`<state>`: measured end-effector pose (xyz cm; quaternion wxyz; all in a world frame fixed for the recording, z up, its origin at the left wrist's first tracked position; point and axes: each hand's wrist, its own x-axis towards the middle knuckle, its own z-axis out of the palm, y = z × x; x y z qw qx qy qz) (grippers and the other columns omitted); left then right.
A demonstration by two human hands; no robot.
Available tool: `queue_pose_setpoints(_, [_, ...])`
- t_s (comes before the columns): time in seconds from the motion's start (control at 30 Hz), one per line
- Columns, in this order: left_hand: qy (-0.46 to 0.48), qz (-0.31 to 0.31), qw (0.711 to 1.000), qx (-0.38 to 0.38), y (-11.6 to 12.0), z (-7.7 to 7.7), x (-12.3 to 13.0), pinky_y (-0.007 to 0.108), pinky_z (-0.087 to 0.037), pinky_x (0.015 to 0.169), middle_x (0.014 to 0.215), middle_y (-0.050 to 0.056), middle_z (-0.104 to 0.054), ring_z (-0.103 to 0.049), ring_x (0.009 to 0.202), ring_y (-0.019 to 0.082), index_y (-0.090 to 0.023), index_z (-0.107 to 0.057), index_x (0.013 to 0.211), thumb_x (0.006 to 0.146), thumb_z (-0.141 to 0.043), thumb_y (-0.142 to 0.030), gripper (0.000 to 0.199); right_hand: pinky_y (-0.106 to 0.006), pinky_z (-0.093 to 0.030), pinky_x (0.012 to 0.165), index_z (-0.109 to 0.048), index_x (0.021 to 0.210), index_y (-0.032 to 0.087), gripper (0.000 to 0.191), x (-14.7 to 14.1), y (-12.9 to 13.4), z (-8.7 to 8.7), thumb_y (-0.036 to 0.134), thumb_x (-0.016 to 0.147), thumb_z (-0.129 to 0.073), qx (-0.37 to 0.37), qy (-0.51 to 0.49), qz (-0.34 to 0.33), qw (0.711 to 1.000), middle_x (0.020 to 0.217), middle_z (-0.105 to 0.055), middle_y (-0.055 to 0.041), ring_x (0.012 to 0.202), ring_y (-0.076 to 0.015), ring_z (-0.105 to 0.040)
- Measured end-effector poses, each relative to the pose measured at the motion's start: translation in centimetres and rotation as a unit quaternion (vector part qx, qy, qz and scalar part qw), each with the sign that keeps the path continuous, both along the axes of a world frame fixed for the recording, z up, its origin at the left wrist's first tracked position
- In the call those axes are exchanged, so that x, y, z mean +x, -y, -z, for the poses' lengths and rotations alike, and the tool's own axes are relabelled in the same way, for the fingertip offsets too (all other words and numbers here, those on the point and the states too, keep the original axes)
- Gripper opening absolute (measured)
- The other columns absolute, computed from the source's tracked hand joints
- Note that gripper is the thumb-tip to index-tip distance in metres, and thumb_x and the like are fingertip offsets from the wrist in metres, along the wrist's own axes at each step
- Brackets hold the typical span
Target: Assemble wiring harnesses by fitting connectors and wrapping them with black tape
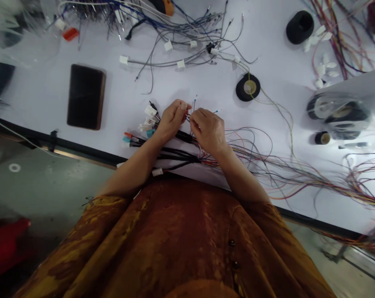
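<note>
My left hand (173, 120) is closed in a pinch, with a small red piece (186, 114) showing at its fingertips; its exact shape is mostly hidden. Close beside it, my right hand (208, 129) has its fingers closed on thin wires. Two wire ends with blue tips (217, 111) stick out beyond the fingers. Below both hands lies a wire harness (178, 157) with black-sleeved branches. White, teal and orange connectors (150, 110) sit at its left end, and its loose coloured wires run off to the right.
A phone (85, 97) lies on the left. Grey wires with white connectors (181, 63) spread across the back. At right are a black tape roll (243, 93), a black cylinder (300, 27) and bagged tape rolls (342, 114). The table's dark front edge (91, 158) runs before me.
</note>
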<state>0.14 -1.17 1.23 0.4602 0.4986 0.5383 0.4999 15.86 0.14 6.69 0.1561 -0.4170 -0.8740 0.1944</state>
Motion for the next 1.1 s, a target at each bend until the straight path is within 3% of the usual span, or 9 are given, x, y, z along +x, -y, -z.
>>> queue_pose_setpoints(0.27, [-0.069, 0.008, 0.997, 0.044, 0.3, 0.0, 0.1, 0.03, -0.047, 0.066, 0.07, 0.002, -0.053, -0.054, 0.066, 0.015, -0.02, -0.064, 0.095, 0.099, -0.041, -0.065, 0.051, -0.03, -0.038, 0.07, -0.054, 0.077, 0.023, 0.02, 0.8, -1.6, 1.2, 0.024, 0.097, -0.049, -0.096, -0.117, -0.029, 0.988, 0.079, -0.06, -0.0016, 0.072, -0.0144, -0.05])
queue_pose_setpoints(0.43, [-0.096, 0.025, 0.994, 0.048, 0.4, -0.7, 0.3, 0.03, -0.048, 0.073, 0.077, 0.004, -0.059, -0.058, 0.079, 0.017, -0.021, -0.064, 0.092, 0.099, -0.046, -0.063, 0.046, -0.031, -0.039, 0.073, -0.055, 0.082, 0.022, 0.023, 1.0, -0.8, 1.0, 0.027, 0.102, -0.045, -0.059, -0.067, -0.024, 0.996, 0.085, -0.064, -0.0035, 0.076, -0.0157, -0.053])
queue_pose_setpoints(0.53, [-0.067, 0.031, 0.997, 0.036, 0.5, -0.9, 0.4, 0.029, -0.048, 0.069, 0.077, 0.004, -0.059, -0.057, 0.075, 0.016, -0.021, -0.064, 0.092, 0.099, -0.043, -0.065, 0.049, -0.032, -0.041, 0.076, -0.057, 0.086, 0.022, 0.02, 0.8, -0.6, 1.1, 0.026, 0.102, -0.045, -0.044, -0.048, -0.006, 0.998, 0.09, -0.065, -0.0051, 0.081, -0.0181, -0.056])
queue_pose_setpoints(0.67, [-0.015, 0.018, 1.0, 0.015, 0.4, -0.8, 0.2, 0.028, -0.046, 0.058, 0.073, 0.003, -0.056, -0.052, 0.064, 0.014, -0.021, -0.065, 0.098, 0.099, -0.036, -0.069, 0.056, -0.031, -0.045, 0.078, -0.057, 0.089, 0.023, 0.013, 0.8, -0.7, 1.4, 0.023, 0.099, -0.049, -0.081, -0.124, 0.016, 0.989, 0.091, -0.064, -0.0041, 0.082, -0.0173, -0.057])
queue_pose_setpoints(0.93, [-0.005, 0.014, 1.0, 0.014, 0.4, -0.5, 0.4, 0.029, -0.045, 0.059, 0.07, 0.002, -0.054, -0.05, 0.062, 0.014, -0.021, -0.068, 0.095, 0.094, -0.044, -0.074, 0.058, -0.033, -0.044, 0.076, -0.057, 0.081, 0.023, 0.026, 0.1, -0.1, 2.5, 0.026, 0.103, -0.044, -0.044, -0.137, 0.032, 0.989, 0.083, -0.06, -0.0042, 0.079, -0.0176, -0.055])
queue_pose_setpoints(1.0, [0.031, 0.004, 0.999, -0.004, 0.4, -0.7, 0.3, 0.027, -0.044, 0.056, 0.074, 0.003, -0.056, -0.05, 0.062, 0.013, -0.02, -0.068, 0.099, 0.095, -0.047, -0.071, 0.056, -0.034, -0.046, 0.079, -0.059, 0.084, 0.022, 0.025, 0.1, -0.2, 2.4, 0.029, 0.104, -0.045, -0.02, -0.153, 0.037, 0.987, 0.085, -0.061, -0.0046, 0.084, -0.0188, -0.057])
queue_pose_setpoints(1.1, [0.136, -0.043, 0.989, -0.039, 0.2, -1.1, -0.1, 0.023, -0.043, 0.054, 0.082, 0.004, -0.06, -0.053, 0.061, 0.011, -0.02, -0.067, 0.102, 0.097, -0.051, -0.064, 0.047, -0.039, -0.047, 0.092, -0.062, 0.102, 0.021, 0.018, 0.2, -0.3, 1.6, 0.035, 0.102, -0.051, 0.0, -0.136, 0.052, 0.989, 0.102, -0.065, -0.0086, 0.102, -0.0229, -0.06])
